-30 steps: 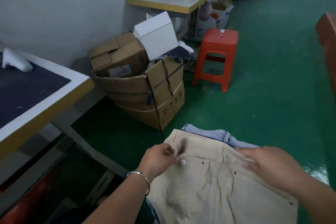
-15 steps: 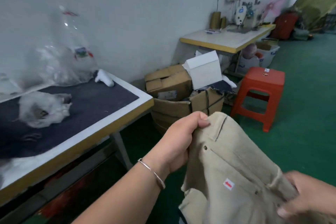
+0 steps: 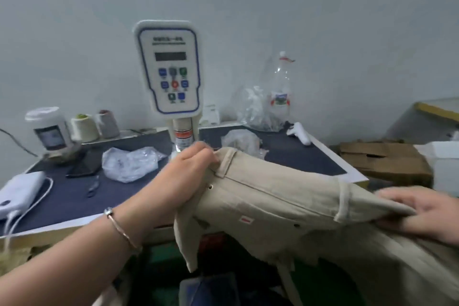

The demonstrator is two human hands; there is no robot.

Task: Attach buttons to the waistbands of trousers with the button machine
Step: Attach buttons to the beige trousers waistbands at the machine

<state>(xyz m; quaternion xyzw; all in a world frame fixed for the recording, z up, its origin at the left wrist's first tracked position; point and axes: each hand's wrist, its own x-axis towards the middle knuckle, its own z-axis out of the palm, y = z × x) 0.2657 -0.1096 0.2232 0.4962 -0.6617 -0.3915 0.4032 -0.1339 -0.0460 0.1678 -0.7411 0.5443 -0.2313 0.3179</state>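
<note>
Beige trousers hang stretched between my hands in front of the work table. My left hand grips the left end of the waistband, close to the foot of the button machine, a white upright unit with a keypad panel. My right hand holds the waistband further right, near a belt loop, its fingers blurred. A small red tag and metal rivets show on the cloth. The machine's working head is hidden behind my left hand.
The dark-topped table carries plastic bags, thread cones, a white jar, a clear bottle, a phone and a white device with a cable. Cardboard boxes stand to the right.
The view has swung left from the floor and boxes to the table and button machine. Both hands have lifted the trousers and carried them toward the machine.
</note>
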